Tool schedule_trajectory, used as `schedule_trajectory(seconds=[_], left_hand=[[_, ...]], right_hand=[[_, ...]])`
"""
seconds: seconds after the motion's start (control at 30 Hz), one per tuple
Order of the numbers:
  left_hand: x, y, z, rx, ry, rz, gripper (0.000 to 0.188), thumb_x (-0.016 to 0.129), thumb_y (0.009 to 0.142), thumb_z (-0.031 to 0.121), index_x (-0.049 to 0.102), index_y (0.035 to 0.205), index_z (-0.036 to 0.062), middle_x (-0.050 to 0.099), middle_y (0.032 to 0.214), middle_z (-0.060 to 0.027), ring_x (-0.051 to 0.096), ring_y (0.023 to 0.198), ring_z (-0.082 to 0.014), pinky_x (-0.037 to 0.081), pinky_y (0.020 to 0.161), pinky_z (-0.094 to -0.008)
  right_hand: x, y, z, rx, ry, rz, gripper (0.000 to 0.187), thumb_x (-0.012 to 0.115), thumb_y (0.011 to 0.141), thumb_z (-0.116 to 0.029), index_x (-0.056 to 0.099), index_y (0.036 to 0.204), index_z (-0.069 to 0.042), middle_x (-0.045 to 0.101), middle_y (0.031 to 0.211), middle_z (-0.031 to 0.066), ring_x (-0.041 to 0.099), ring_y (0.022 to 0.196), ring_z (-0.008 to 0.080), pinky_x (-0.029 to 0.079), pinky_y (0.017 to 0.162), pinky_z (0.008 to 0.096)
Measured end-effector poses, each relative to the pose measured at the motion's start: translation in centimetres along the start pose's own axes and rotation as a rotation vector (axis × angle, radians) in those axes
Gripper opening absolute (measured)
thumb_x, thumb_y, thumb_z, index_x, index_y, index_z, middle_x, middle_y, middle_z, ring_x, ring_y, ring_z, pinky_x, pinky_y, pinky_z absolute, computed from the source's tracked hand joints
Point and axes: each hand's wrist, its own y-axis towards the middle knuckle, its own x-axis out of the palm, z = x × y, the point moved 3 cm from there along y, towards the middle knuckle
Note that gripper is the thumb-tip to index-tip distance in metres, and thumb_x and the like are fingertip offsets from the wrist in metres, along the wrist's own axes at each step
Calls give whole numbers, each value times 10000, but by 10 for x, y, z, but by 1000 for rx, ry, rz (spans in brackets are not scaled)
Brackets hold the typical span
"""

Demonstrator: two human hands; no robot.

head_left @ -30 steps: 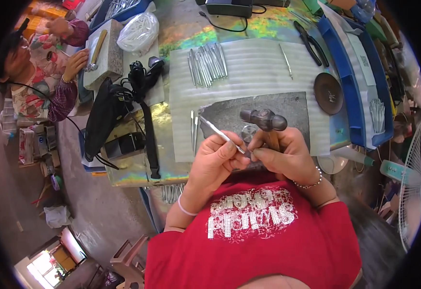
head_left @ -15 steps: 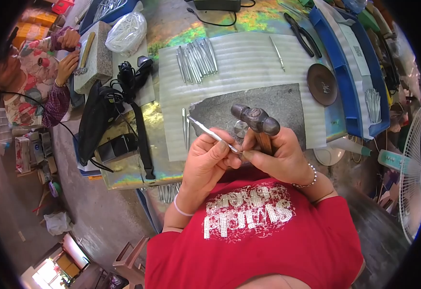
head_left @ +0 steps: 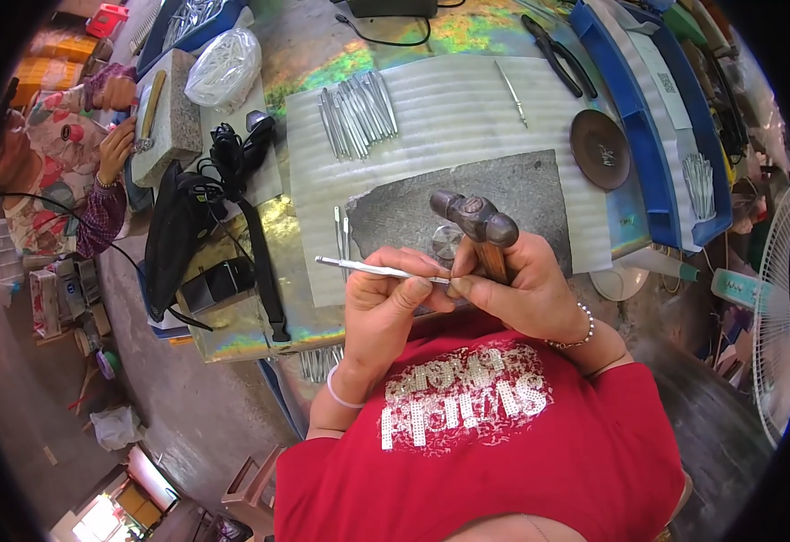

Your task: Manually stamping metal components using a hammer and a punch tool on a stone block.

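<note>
My left hand point(head_left: 378, 312) is closed around a slim silver metal rod point(head_left: 350, 265). The rod lies nearly level, its free end sticking out to the left. My right hand point(head_left: 526, 289) has a ball-peen hammer point(head_left: 474, 219) tucked in its grip, head up. Its thumb and finger also pinch at the rod's right tip, where the two hands meet; what is between them there is too small to make out. Both hands are over the near edge of a grey stone slab point(head_left: 503, 185). A small round metal piece point(head_left: 446, 240) on the slab is partly hidden by the hammer.
On the white foam mat point(head_left: 449, 90) lie a row of silver rods point(head_left: 359, 113), two more rods point(head_left: 341, 237) and a thin pointed tool point(head_left: 512, 95). Pliers point(head_left: 557, 56), a brown dish point(head_left: 600, 149) and a blue tray point(head_left: 634, 126) are right. Black straps point(head_left: 259, 262) and a co-worker point(head_left: 60, 154) are left.
The rod has swung from a slant to almost level, its free end moving left and down. My left hand has turned slightly with it. The hammer stays in my right hand.
</note>
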Motion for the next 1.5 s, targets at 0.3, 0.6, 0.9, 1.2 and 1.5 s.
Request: schedule_trajectory(seconds=[0.3,0.6,0.9,1.2,1.5], left_hand=[[-4,-2,-3,-27,-140,43,89,525,926,68,504,995,14,610,974,-166,651,734,-185,559,670,-265],[-17,2,4,86,58,107,82,521,932,77,498,990,23,615,966,-172,630,674,-163,532,640,-253],[-9,11,1,71,440,97,78,514,906,-22,528,978,6,621,920,-115,600,664,-116,506,626,-219],[-5,18,-8,149,707,102,71,542,863,-72,589,905,-42,609,893,-92,620,708,-127,523,640,-222],[-1,19,-8,164,779,93,65,541,865,-70,582,904,-37,599,884,-93,625,722,-134,523,644,-228]], right_hand=[[-7,3,3,121,84,-5,184,581,905,-125,547,1029,7,557,779,-7,453,621,30,384,565,198],[-23,5,7,-84,-770,150,363,665,799,-111,527,1113,8,586,815,142,599,652,234,478,599,318],[-26,10,18,-253,-786,114,400,671,765,-115,521,1115,6,614,915,178,618,799,326,490,689,360],[-46,-9,27,-60,-636,262,270,675,771,-96,575,998,11,604,683,113,605,593,208,467,576,306],[-49,-8,26,-43,-599,248,245,669,775,-99,582,970,22,605,681,129,600,583,229,466,577,313]])
